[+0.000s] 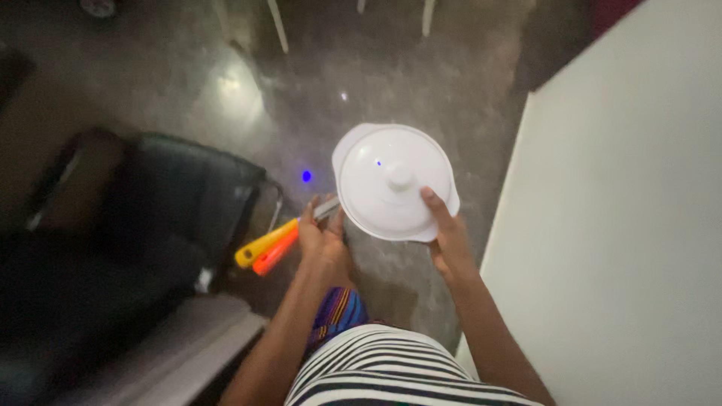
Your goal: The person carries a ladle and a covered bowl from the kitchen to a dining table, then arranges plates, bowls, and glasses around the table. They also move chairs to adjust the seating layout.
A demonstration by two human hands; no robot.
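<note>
Both hands carry the round white ceramic lidded dish [394, 180]: right hand [449, 234] grips its rim, left hand [322, 234] apparently also clutches yellow and orange plastic-handled utensils [269, 246] underneath.

Dark polished floor [391, 83] bears a black chair [162, 203] and white furniture legs [277, 26].

A dark polished floor [391, 83] is reflecting light, with a black chair [173, 195] left and a white wall [632, 225] right.
</note>
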